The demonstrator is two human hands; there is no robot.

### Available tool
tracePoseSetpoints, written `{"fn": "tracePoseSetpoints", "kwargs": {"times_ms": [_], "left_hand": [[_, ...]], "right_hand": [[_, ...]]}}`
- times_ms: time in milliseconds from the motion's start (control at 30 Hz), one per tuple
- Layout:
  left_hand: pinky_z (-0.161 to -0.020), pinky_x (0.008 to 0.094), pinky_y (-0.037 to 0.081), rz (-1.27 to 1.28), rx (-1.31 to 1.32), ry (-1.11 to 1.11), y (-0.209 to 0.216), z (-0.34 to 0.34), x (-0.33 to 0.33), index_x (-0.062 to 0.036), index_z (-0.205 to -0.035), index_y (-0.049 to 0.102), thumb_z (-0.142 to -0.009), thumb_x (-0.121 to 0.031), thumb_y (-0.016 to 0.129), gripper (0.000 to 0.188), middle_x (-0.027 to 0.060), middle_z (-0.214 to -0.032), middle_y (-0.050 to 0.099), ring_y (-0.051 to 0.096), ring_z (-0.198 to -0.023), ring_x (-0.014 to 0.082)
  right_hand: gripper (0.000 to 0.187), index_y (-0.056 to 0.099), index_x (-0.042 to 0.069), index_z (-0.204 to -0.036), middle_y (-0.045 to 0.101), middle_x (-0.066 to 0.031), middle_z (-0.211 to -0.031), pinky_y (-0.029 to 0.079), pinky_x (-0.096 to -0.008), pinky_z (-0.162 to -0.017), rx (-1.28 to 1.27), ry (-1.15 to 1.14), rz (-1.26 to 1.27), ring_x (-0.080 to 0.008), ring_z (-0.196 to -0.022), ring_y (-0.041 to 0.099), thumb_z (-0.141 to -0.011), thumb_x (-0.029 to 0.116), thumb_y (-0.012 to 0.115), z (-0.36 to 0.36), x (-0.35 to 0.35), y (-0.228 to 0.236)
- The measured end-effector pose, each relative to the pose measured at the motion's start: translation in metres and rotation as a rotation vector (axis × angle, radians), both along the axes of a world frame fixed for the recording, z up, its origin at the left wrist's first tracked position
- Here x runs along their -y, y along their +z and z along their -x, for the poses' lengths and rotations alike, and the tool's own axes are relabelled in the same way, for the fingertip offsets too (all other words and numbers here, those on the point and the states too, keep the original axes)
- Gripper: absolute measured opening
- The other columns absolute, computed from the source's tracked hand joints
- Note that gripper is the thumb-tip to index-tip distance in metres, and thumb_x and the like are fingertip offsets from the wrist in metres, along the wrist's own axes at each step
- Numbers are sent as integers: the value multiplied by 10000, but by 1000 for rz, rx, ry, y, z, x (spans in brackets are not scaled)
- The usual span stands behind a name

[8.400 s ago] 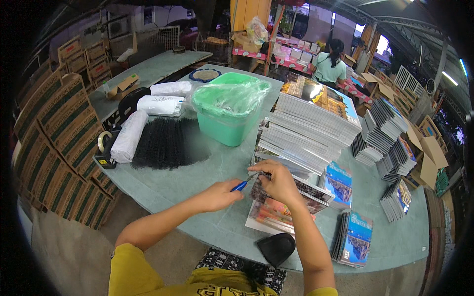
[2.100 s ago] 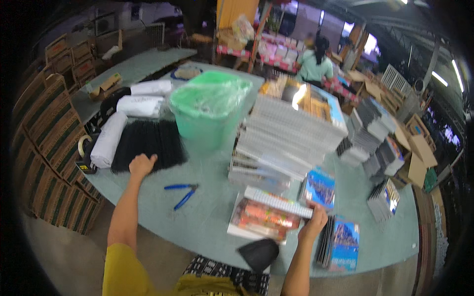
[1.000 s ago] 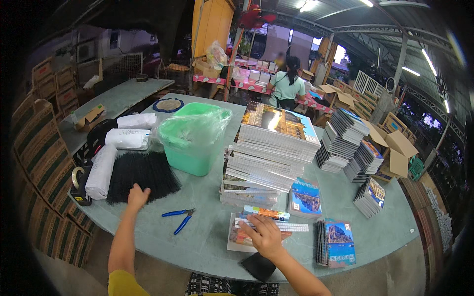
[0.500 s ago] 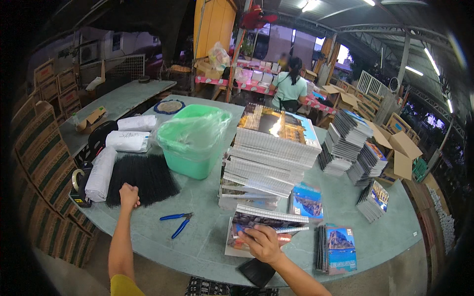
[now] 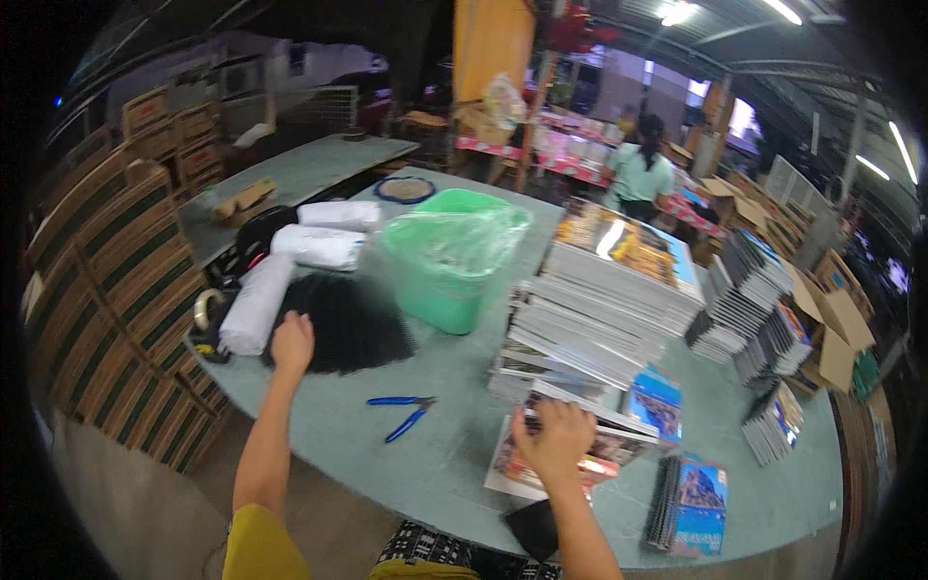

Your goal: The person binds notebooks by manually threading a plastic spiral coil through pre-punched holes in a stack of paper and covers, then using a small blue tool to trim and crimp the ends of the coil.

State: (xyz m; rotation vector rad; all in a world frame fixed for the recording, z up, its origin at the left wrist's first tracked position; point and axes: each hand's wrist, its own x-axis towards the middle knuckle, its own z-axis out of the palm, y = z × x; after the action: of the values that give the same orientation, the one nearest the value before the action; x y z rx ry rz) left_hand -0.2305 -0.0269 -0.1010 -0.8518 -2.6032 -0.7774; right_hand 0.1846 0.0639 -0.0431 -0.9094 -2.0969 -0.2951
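Observation:
At the edge of a fanned pile of thin black strands (image 5: pixel 348 324), my left hand (image 5: pixel 293 343) has its fingers curled in. Whether a strand is pinched in them is too small to tell. My right hand (image 5: pixel 558 440) grips the top edge of an unbound-looking booklet (image 5: pixel 619 437) standing on the table, fingers over the edge. Just behind it rises a tall stack of picture-covered booklets (image 5: pixel 619 309). Blue-handled cutting pliers (image 5: pixel 406 414) lie spread apart between my hands. A dark flat piece (image 5: pixel 534 529) sits below my right wrist.
A green bin (image 5: pixel 449 280) with a plastic liner stands beyond the strands, beside white wrapped rolls (image 5: pixel 256 304). Spiral-bound booklets (image 5: pixel 698 507) lie at right, with more stacks (image 5: pixel 739 300) behind. Cartons (image 5: pixel 126 319) pile up at left. A person (image 5: pixel 642 174) works in the background.
The view has turned left, so everything sits further right in the picture. My right hand has shifted from the booklet's front to its top edge. My left hand stays by the black strands.

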Motion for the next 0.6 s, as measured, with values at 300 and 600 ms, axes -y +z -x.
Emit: {"fn": "tracePoseSetpoints", "kwargs": {"times_ms": [300,600], "left_hand": [[-505,229,399,-976,422,-422,67,-51,25,-7,-1005,540,-899,-138,594,177,-13,-718,520,488,-594,69],[-761,338,484,-368,198,-1068,78,-223,-12,-52,-1146,573,-849,-89,593,300,182,-981,624,589,-974,268]], "right_hand": [[218,628,90,-866,644,-58,-771,380,-366,-668,-174,170,272,-256,-698,590,-715,226,708,-18,6,17],[131,673,104,-862,631,-110,-685,418,-397,-630,-98,151,405,-292,-653,600,-747,168,676,-14,0,20]]}}
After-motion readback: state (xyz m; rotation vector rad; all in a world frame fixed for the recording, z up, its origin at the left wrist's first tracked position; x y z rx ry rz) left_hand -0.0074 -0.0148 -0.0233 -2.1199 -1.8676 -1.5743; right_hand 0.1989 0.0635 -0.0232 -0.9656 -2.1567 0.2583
